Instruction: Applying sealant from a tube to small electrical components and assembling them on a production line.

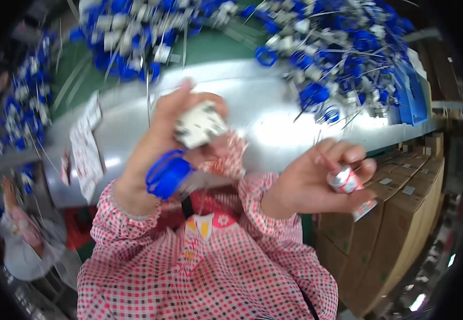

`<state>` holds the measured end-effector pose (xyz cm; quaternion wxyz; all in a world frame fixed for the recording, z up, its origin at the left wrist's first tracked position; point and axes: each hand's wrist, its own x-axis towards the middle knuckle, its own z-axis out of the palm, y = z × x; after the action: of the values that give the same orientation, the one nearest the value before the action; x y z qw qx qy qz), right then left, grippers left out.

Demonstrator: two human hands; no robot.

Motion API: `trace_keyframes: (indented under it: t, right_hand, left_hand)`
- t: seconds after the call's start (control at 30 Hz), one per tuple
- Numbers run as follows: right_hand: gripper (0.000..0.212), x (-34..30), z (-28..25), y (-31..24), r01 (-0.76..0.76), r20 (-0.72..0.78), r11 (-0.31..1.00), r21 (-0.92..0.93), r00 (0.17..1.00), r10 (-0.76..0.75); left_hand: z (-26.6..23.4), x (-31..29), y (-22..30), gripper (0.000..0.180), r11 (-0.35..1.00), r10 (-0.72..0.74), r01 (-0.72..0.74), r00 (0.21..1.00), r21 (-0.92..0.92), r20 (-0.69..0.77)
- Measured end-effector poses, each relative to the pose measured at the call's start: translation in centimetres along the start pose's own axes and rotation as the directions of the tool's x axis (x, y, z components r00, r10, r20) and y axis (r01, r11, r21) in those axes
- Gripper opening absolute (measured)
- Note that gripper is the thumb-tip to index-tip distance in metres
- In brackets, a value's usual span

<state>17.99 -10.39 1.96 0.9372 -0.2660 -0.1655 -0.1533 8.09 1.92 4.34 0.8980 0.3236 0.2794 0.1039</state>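
While the left grip (170,112) clamped a white plastic block (200,126) at the near side of the silver metal desk (266,98), the right grip (314,184) held a rounded red-and-white piece (344,180); loosening could have dropped either.

Cables (315,94) lie along the far side of the table (271,130), perhaps a paper strip (88,152) on its left, a bin (416,98) at its right end, boxes (388,216) right of it, the left hand (162,120) over it, the right hand (314,184) by its near edge.
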Motion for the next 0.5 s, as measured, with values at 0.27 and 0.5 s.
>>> trace_keyframes:
  t: [0.27,0.5]
  right_hand:
    - [0.028,2.8,-6.5,-4.5,0.074,-0.177,0.977,-0.198,0.978,-0.110]
    - [0.027,3.5,-9.8,-6.1,0.076,-0.265,0.964,-0.255,0.953,-0.145]
  left_hand:
    - [12.4,13.0,12.5,0.028,0.780,0.350,-0.550,0.779,0.299,0.521]
    - [25.5,28.0,13.9,0.009,0.788,0.238,-0.506,0.775,0.350,0.585]
